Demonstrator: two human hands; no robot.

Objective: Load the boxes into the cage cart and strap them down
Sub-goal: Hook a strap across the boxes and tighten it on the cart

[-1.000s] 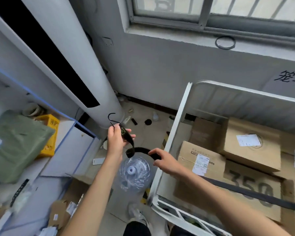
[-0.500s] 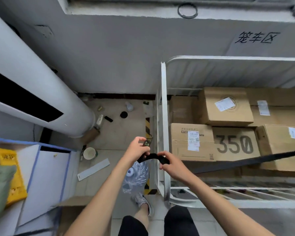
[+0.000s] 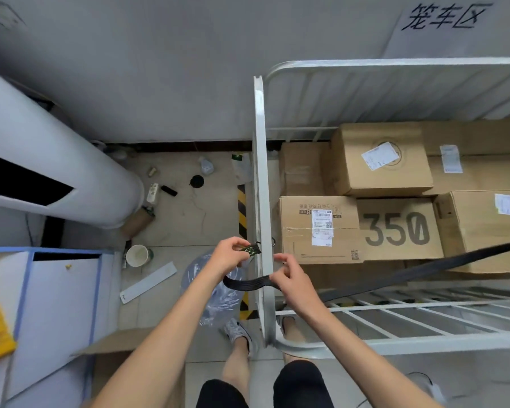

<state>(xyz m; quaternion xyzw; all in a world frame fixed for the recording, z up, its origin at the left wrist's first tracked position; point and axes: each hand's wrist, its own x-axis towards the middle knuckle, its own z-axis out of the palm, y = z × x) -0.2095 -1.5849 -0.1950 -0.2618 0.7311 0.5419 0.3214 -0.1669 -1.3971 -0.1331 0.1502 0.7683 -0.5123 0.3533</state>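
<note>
on my feed from the head camera, the white cage cart (image 3: 395,63) fills the right half of the view against a grey wall, its near side open and its left side panel seen edge-on as an upright post. to the left a tall white air conditioner (image 3: 50,160) stands on the tiled floor. inside the cart sit the cardboard boxes (image 3: 380,160), packed close together, one marked 350 (image 3: 398,231) beside another with a white shipping label (image 3: 318,228). a black strap (image 3: 424,267) runs from the right edge of the view across the front of the boxes and around the outside of the cart's left post. the right hand (image 3: 292,282) grips the strap just inside the post, its fingers curled over the webbing. the left hand (image 3: 228,254) is just outside the post, its fingers pinching the strap's end (image 3: 252,249), which has a small tag and a thin metal hook close against the post. below the left hand a clear plastic water jug (image 3: 215,293) lies on the floor, with a white cup (image 3: 138,255) nearby.
</note>
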